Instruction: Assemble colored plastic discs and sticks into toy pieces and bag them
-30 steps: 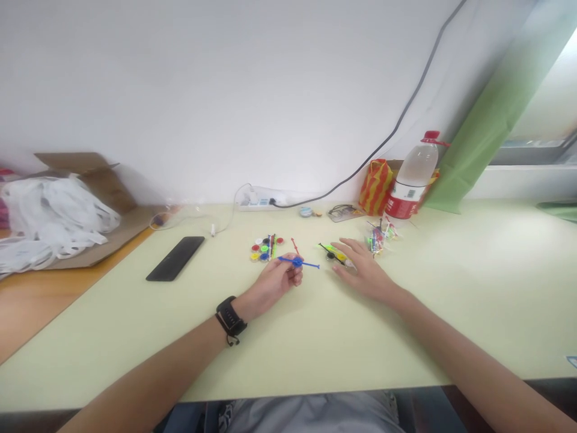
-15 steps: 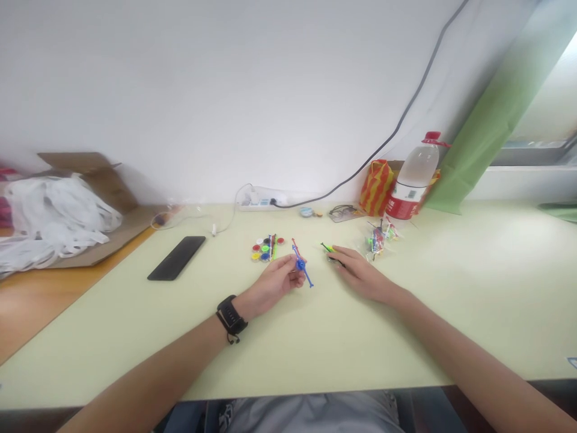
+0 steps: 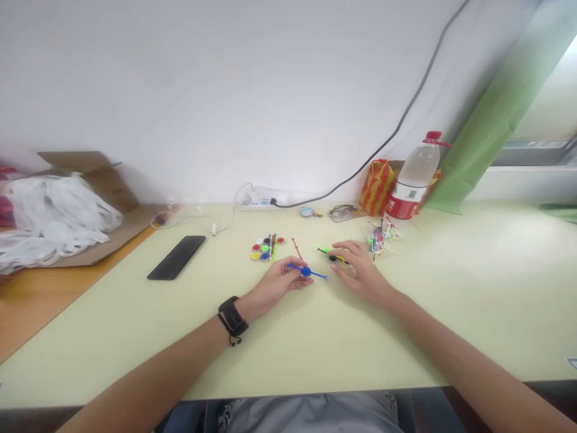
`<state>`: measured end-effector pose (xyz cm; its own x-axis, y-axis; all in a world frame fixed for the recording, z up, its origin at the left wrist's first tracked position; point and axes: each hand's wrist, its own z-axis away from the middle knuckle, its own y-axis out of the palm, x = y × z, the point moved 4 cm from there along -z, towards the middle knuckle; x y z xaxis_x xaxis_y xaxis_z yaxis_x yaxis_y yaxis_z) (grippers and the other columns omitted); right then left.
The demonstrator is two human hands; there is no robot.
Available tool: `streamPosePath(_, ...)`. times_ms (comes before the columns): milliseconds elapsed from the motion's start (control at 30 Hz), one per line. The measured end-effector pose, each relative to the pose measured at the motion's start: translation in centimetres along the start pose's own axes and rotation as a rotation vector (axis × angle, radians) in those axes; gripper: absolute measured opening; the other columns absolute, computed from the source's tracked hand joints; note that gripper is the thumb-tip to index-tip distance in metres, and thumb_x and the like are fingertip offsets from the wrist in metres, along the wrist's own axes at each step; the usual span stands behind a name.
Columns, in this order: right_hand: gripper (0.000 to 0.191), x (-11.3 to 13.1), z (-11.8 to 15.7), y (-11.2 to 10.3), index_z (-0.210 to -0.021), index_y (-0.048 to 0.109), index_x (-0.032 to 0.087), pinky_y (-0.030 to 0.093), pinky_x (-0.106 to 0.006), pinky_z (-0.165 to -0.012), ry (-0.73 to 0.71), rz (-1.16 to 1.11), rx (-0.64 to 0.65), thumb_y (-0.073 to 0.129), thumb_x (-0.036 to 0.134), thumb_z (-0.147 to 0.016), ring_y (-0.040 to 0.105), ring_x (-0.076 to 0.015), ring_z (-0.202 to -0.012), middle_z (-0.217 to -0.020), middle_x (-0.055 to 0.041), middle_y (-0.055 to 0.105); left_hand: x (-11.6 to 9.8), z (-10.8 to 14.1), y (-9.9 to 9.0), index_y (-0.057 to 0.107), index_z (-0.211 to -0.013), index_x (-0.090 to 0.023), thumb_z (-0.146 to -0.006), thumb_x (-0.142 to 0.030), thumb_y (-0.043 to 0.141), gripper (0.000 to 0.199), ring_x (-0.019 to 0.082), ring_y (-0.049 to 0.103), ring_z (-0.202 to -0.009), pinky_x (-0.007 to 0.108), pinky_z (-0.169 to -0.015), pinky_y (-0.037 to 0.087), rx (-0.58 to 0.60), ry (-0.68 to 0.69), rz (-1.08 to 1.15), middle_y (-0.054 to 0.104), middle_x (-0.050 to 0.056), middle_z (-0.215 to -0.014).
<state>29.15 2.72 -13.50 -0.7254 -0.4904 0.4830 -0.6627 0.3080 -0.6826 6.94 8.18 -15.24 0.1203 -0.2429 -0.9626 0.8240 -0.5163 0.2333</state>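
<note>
My left hand is closed, its fingertips pinching a blue plastic piece, a round hub with a thin rod lying across it. Just beyond those fingers a thin red rod lies on the table. My right hand is over a small group of parts, with fingers apart. Under and beside its fingertips are a black hub with a black rod, a yellow rod and something green, partly covered by the fingers. Left of centre sit several coloured discs with rods beside them.
A bagged heap of coloured parts lies past my right hand, before a large bottle and a striped bag. A black phone lies left. Along the wall are a power strip and cables.
The blue piece has turned in my left hand, its rod now closer to level, and has shifted slightly right. My right hand has lifted and spread its fingers, uncovering the black hub.
</note>
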Motion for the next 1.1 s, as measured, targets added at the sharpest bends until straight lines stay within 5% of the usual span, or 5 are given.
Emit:
streamPosePath(200, 0.01, 3.8, 0.1, 0.5, -0.105, 0.07, 0.027, 0.048, -0.048, -0.101, -0.115, -0.266, 0.236, 0.064, 0.029, -0.097, 0.061, -0.0286, -0.114, -0.116, -0.0085, 0.071, -0.3, 0.1, 0.1, 0.065, -0.1, -0.017, -0.089, -0.029, 0.072, 0.017, 0.019, 0.074, -0.086, 0.037, -0.086, 0.06, 0.027, 0.182, -0.245, 0.072, 0.007, -0.096)
streamPosePath(400, 0.02, 3.9, 0.5, 1.4, -0.114, 0.071, 0.025, 0.048, -0.045, -0.099, -0.128, -0.124, 0.322, 0.065, 0.022, -0.095, 0.06, -0.0273, -0.111, -0.108, -0.0072, 0.074, -0.9, 0.8, 0.4, 0.069, -0.102, -0.021, -0.093, -0.019, 0.06, 0.012, 0.02, 0.068, -0.091, 0.032, -0.08, 0.055, 0.036, 0.43, -0.791, 0.074, 0.004, -0.1)
streamPosePath(633, 0.021, 1.3, 0.5, 1.2, -0.112, 0.07, 0.022, 0.049, -0.044, -0.098, -0.053, 0.063, 0.234, 0.066, 0.021, -0.092, 0.06, -0.0275, -0.11, -0.108, -0.0087, 0.072, -2.3, 0.9, -0.8, 0.056, -0.136, -0.025, -0.098, -0.026, 0.059, 0.039, 0.029, 0.05, -0.133, 0.05, -0.117, 0.041, -0.005, 0.683, -1.33, 0.062, 0.009, -0.136)
streamPosePath(867, 0.033, -0.7, 0.6, 1.1, -0.125, 0.069, 0.02, 0.05, -0.049, -0.097, 0.074, 0.239, 0.147, 0.066, 0.027, -0.092, 0.06, -0.0308, -0.108, -0.109, -0.0117, 0.07, -3.0, -1.2, -4.2, 0.044, -0.152, -0.019, -0.102, -0.048, 0.051, 0.058, 0.04, 0.031, -0.146, 0.063, -0.117, 0.033, -0.165, 0.609, -1.625, 0.043, 0.018, -0.158)
streamPosePath(1100, 0.026, 0.9, 0.7, 1.2, -0.119, 0.068, 0.022, 0.051, -0.047, -0.101, -0.067, 0.096, 0.161, 0.064, 0.023, -0.093, 0.058, -0.0297, -0.116, -0.119, -0.012, 0.067, -3.0, -1.3, -3.8, 0.046, -0.152, -0.02, -0.103, -0.056, 0.044, 0.06, 0.041, 0.034, -0.145, 0.063, -0.118, 0.028, -0.1, 0.618, -1.7, 0.045, 0.017, -0.155)
